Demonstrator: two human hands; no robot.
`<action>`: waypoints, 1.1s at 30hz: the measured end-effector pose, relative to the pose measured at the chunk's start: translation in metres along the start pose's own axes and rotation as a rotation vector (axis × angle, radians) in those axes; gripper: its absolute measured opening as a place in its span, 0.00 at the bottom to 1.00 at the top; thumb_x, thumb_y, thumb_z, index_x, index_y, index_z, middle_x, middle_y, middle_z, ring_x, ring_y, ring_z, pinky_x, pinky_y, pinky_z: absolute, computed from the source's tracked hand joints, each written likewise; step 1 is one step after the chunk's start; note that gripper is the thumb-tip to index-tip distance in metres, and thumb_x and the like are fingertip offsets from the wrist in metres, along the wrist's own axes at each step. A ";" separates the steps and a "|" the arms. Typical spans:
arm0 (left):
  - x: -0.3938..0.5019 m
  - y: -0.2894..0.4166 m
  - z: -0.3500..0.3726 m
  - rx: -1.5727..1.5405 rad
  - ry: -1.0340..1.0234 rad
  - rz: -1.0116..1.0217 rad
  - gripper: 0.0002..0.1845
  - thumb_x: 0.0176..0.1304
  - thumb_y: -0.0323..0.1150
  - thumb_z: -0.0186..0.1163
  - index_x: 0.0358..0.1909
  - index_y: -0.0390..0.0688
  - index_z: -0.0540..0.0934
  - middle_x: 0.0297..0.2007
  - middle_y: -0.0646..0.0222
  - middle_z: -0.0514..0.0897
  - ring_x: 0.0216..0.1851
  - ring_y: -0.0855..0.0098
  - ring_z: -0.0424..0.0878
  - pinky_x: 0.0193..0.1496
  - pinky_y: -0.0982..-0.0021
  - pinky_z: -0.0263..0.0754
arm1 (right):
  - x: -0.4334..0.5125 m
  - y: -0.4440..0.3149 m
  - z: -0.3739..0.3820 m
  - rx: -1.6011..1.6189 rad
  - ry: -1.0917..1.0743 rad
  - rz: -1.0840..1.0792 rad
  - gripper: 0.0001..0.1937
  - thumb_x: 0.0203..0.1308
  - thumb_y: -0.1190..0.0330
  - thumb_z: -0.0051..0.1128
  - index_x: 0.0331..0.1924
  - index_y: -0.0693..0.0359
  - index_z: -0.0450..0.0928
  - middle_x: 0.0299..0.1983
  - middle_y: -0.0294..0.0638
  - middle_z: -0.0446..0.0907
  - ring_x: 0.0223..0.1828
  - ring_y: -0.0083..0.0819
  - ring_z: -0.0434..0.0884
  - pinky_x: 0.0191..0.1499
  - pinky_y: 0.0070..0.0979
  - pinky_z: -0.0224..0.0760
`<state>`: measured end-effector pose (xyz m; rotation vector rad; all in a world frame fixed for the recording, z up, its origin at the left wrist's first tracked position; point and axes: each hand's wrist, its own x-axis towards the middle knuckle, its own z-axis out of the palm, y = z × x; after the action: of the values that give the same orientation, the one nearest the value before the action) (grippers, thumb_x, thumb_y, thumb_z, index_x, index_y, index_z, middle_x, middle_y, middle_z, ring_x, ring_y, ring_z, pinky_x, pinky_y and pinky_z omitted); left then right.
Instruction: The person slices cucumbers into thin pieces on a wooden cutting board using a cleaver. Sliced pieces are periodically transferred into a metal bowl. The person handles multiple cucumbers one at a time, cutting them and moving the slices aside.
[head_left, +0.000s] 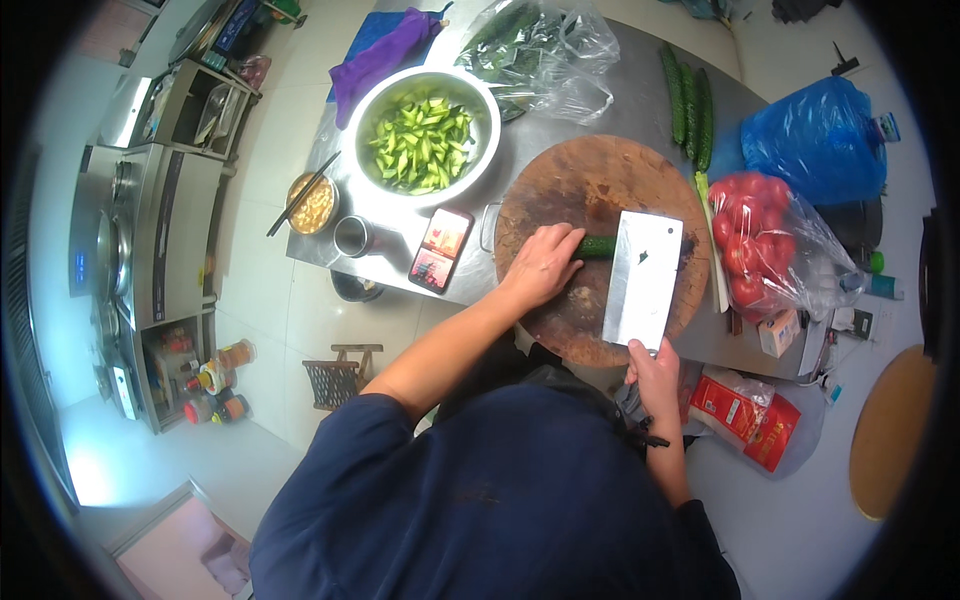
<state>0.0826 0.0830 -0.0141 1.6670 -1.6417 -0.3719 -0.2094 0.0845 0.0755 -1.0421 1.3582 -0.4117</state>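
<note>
On the round wooden chopping block (577, 315) lies a green cucumber (596, 247), gripped near its left part by my left hand (544, 262). My right hand (654, 371) holds a cleaver (645, 277) by its handle. The broad blade lies nearly flat to the view over the block, beside the cucumber's right end, and hides what is beneath it. Up and left of the block, a large metal bowl (486, 161) contains many cut green cucumber pieces (424, 146). Several whole cucumbers (688, 105) lie side by side beyond the block.
A smartphone (440, 250), a metal cup (353, 236) and a small bowl of yellowish food (312, 204) with chopsticks (304, 195) stand left. Right of the block are scallion stalks (712, 247), bagged tomatoes (754, 236) and a blue-wrapped container (817, 142). A clear plastic bag (570, 64) holds green vegetables.
</note>
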 end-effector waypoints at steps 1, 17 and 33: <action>-0.006 -0.003 -0.002 0.005 0.019 0.000 0.30 0.64 0.32 0.78 0.67 0.41 0.82 0.60 0.58 0.83 0.59 0.49 0.81 0.64 0.52 0.79 | 0.000 -0.001 0.001 -0.002 0.000 0.002 0.12 0.79 0.64 0.66 0.51 0.66 0.81 0.28 0.32 0.77 0.24 0.21 0.75 0.30 0.25 0.73; -0.016 -0.014 -0.013 -0.073 0.046 -0.051 0.21 0.68 0.31 0.78 0.60 0.41 0.86 0.54 0.55 0.88 0.57 0.47 0.85 0.61 0.52 0.81 | -0.001 -0.009 0.004 -0.108 -0.137 0.020 0.13 0.80 0.61 0.64 0.54 0.63 0.84 0.31 0.28 0.80 0.24 0.17 0.76 0.27 0.23 0.70; -0.015 -0.013 -0.010 -0.031 0.038 -0.052 0.15 0.68 0.30 0.78 0.54 0.41 0.87 0.51 0.57 0.89 0.54 0.49 0.87 0.58 0.54 0.83 | -0.004 0.005 -0.004 -0.264 -0.084 -0.065 0.13 0.80 0.60 0.63 0.51 0.64 0.82 0.26 0.31 0.78 0.20 0.20 0.75 0.25 0.25 0.70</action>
<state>0.0972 0.0987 -0.0204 1.6866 -1.5603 -0.3873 -0.2152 0.0885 0.0745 -1.3089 1.3299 -0.2370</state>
